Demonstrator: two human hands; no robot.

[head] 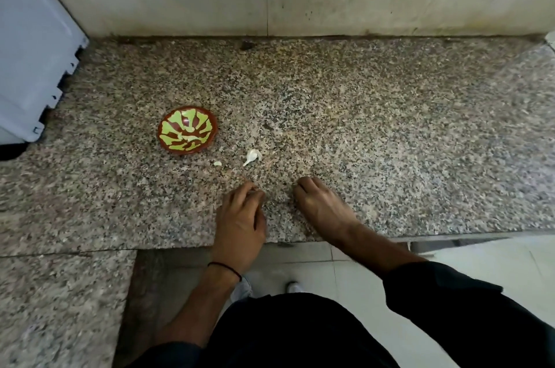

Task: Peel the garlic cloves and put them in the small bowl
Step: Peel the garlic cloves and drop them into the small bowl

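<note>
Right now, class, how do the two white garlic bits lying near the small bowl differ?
The larger garlic piece is curved with a thin tail; the smaller garlic piece is a stubby fleck. The larger lies farther right of the small bowl, the smaller nearer to it. Both are white, rest on the granite counter, outside the bowl, untouched by either hand.

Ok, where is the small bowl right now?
In the head view the bowl sits on the granite counter, left of centre, beyond the left hand and just up-left of the garlic piece.
</note>
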